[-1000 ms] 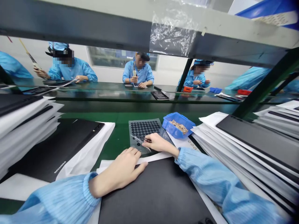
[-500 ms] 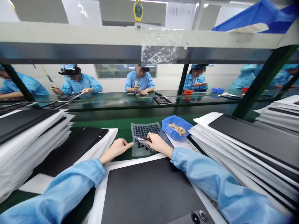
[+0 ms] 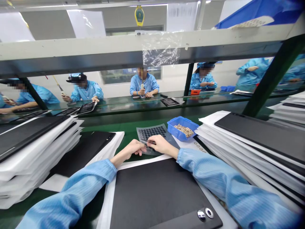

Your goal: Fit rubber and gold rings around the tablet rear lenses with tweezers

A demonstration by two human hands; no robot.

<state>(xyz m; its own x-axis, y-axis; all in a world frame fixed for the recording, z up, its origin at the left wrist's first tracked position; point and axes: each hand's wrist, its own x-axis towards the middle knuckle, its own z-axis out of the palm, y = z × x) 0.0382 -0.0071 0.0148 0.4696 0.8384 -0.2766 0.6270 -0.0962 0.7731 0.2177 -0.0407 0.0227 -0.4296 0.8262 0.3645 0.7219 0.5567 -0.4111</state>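
Note:
My right hand (image 3: 162,145) is closed on dark tweezers (image 3: 151,142) above a translucent sheet of black rings (image 3: 153,130). My left hand (image 3: 132,149) meets the tweezers' tips with finger and thumb pinched together. Whatever lies in that pinch is too small to make out. Both hands cover the sheet's lower part. Below them a large dark flat panel (image 3: 154,190) lies on white paper, with two shiny round lens parts (image 3: 205,214) at its near right corner.
A blue bin (image 3: 175,133) of small tan pieces stands beyond my right hand. Stacks of dark panels and white sheets rise at left (image 3: 43,159) and right (image 3: 238,146). A shelf (image 3: 95,51) crosses overhead. Several co-workers in blue sit across the bench.
My left hand has moved right to the tweezers, and its fingers have gone from stretched out to pinched. My right hand stays over the sheet. The view has tilted slightly.

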